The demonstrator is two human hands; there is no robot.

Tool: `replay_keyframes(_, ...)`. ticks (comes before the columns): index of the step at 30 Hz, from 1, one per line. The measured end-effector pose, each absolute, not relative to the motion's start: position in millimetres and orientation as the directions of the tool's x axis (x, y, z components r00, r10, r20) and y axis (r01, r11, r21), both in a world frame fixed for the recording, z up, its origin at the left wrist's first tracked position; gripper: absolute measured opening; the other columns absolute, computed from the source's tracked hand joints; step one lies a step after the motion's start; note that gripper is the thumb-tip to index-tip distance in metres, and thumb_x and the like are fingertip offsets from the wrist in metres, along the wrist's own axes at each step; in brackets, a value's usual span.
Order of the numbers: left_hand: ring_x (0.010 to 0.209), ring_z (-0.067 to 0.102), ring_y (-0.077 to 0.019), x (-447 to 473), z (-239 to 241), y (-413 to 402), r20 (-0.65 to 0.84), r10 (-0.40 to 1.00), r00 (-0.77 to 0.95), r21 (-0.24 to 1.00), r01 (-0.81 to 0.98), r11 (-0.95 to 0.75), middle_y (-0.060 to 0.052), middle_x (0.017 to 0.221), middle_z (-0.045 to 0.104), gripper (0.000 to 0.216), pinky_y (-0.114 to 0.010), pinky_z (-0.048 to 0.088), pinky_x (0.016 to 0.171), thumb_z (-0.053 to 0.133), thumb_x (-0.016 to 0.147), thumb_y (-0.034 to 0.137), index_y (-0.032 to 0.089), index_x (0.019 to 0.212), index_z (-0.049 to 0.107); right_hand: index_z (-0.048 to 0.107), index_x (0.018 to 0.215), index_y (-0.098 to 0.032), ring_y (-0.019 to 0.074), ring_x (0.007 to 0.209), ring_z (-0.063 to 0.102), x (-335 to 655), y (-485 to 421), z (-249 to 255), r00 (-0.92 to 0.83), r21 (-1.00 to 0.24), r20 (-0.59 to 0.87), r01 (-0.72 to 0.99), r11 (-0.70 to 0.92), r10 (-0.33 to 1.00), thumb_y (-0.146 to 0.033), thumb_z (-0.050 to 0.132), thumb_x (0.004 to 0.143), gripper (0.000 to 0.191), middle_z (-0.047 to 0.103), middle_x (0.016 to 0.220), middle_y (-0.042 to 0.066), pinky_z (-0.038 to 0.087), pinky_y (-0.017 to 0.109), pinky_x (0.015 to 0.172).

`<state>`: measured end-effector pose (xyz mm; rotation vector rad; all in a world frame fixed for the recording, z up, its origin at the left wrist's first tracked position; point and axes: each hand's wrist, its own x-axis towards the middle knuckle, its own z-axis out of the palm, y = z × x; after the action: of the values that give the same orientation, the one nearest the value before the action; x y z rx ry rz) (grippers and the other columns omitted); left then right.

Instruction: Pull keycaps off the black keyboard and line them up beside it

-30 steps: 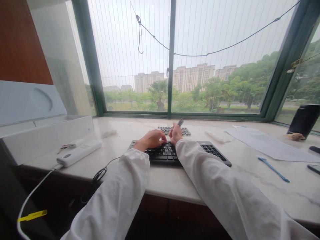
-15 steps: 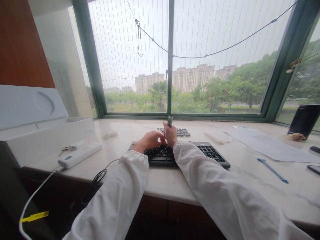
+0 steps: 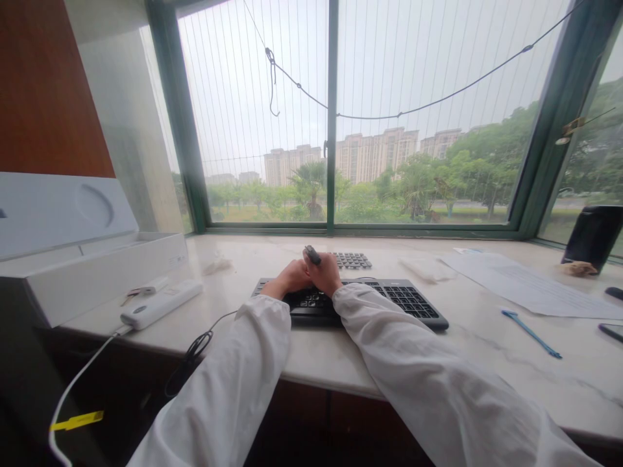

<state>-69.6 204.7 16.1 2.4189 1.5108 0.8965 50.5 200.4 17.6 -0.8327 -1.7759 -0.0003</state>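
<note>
A black keyboard [image 3: 409, 299] lies on the pale marble sill in front of me. Both my hands rest over its left half, close together. My right hand [image 3: 325, 275] is closed round a small dark tool [image 3: 312, 254], whose tip sticks up and to the left. My left hand [image 3: 291, 280] is curled with its fingers down on the keys, touching the right hand; what its fingers hold, if anything, is hidden. A second small dark keypad [image 3: 351, 260] lies just behind the hands.
An open white box [image 3: 97, 272] stands at the left with a white device [image 3: 160, 303] and cable beside it. Papers [image 3: 525, 285], a blue pen [image 3: 530, 333] and a black object [image 3: 591, 237] lie at the right. A window [image 3: 335, 117] closes the back.
My right hand has shifted left toward the left hand and tilted the dark tool from pointing up-right to pointing up-left. The left hand stays on the keys.
</note>
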Motion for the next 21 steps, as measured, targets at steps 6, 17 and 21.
replay_keyframes(6,0.059,0.054,-0.013,-71,13,208,0.421,0.818,0.391,0.406,0.725,-0.556,-0.005,0.062,0.065,0.015,-0.021,0.04,0.052,0.059,0.067,0.024,0.011,0.062,0.064,0.05,0.048,-0.016,0.0114,0.05,0.047,53,199,18,-0.127,-0.381,0.836,0.567,0.731,0.534,-0.037,0.042,0.083,0.041,0.053,0.049,0.001,0.029,0.023,0.051)
replay_keyframes(17,0.066,0.057,-0.0153,-70,16,206,0.421,0.809,0.411,0.381,0.729,-0.569,-0.007,0.071,0.066,0.016,-0.026,0.048,0.062,0.054,0.072,0.023,0.011,0.072,0.064,0.051,0.048,-0.017,0.0118,0.049,0.046,54,197,18,-0.158,-0.398,0.821,0.529,0.749,0.548,-0.036,0.046,0.083,0.04,0.055,0.05,0.002,0.033,0.024,0.054)
replay_keyframes(21,0.071,0.058,-0.0178,-71,19,204,0.44,0.801,0.407,0.399,0.71,-0.58,-0.007,0.075,0.066,0.011,-0.029,0.049,0.068,0.058,0.069,0.021,0.012,0.072,0.064,0.054,0.053,-0.018,0.0115,0.053,0.046,52,187,20,-0.232,-0.399,0.79,0.509,0.763,0.568,-0.038,0.045,0.085,0.038,0.057,0.054,0.002,0.035,0.023,0.057)
